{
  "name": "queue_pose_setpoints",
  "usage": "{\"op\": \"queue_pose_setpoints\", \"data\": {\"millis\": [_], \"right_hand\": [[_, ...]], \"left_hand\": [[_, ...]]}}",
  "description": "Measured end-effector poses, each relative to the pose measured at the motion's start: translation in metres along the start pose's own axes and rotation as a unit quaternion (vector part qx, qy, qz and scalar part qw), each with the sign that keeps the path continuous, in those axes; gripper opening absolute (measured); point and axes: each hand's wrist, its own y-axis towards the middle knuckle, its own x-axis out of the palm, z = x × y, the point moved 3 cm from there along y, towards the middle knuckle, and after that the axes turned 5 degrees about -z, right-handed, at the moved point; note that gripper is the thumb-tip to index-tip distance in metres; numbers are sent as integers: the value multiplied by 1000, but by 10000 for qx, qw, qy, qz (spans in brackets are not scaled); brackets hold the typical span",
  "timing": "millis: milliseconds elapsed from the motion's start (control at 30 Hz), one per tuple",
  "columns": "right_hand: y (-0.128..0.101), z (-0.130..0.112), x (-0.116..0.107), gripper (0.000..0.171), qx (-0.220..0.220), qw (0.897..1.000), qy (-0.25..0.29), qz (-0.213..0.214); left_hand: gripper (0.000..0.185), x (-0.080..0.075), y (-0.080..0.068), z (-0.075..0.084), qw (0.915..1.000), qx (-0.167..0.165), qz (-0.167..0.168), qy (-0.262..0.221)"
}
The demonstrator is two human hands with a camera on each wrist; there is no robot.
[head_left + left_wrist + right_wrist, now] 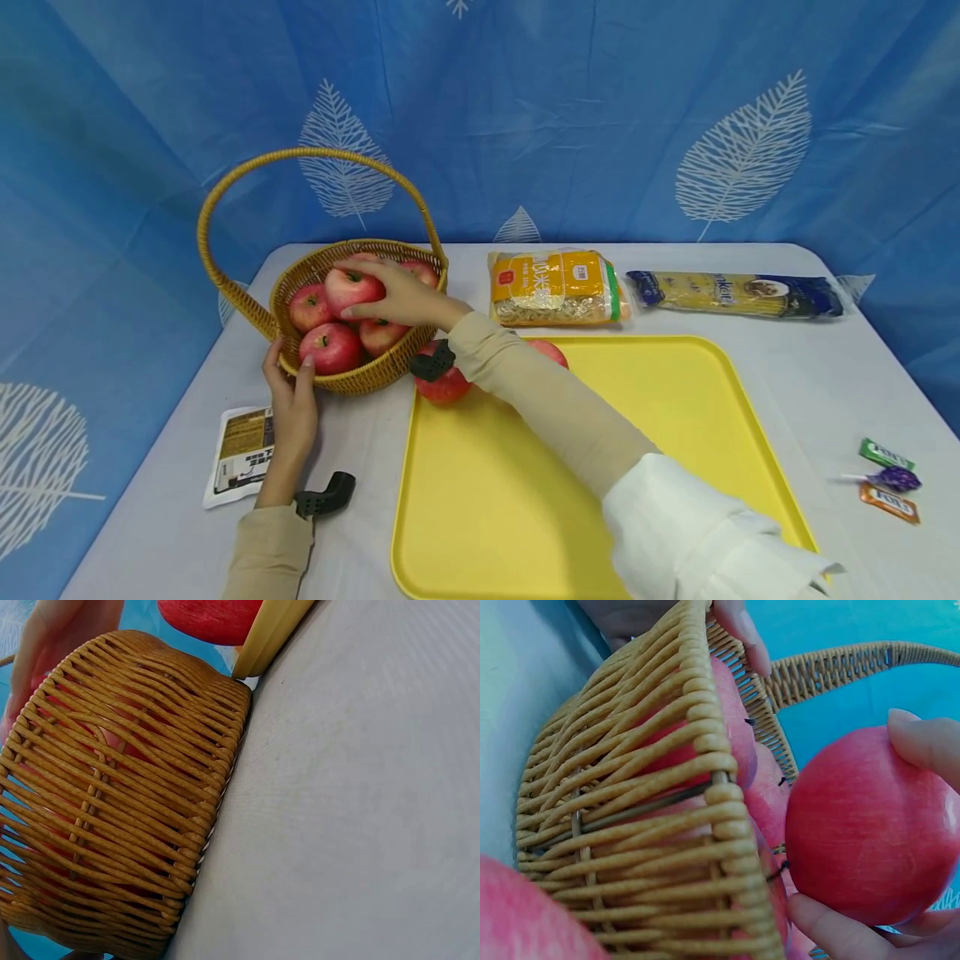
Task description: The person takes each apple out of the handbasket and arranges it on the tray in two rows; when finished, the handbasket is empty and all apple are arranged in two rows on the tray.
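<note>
A wicker basket (360,379) with a tall arched handle stands at the back left, holding several red apples (330,348). My left hand (294,412) grips the basket's near-left rim, thumb over the inner side and fingers outside. Over the basket, my right hand (401,293) holds an apple (351,290) between thumb and fingers. From the right wrist, that apple (870,825) shows just above the rim, beside the other fruit. Woven basket wall (112,795) fills much of the left wrist view.
A yellow tray (525,500) lies right of the basket, with two apples (444,385) near its far-left corner, partly behind my right arm. Behind it are an orange food bag (555,287) and a noodle pack (738,294). A flat pouch (243,454) and small candies (888,479) lie at the sides.
</note>
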Motion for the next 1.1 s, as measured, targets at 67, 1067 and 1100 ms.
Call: {"op": "queue_pose_setpoints", "data": {"millis": [67,1067,1100], "right_hand": [[-3,1,-2,66,11,9999,-53,-87],[-88,1,-66,58,539,9933,993,-260],[-94,-3,-69,58,563,9932,991,-256]], "left_hand": [[55,0,0,0,10000,16,-5,-9],[56,0,1,0,10000,3,7,-78],[56,0,1,0,10000,-12,0,-71]]}}
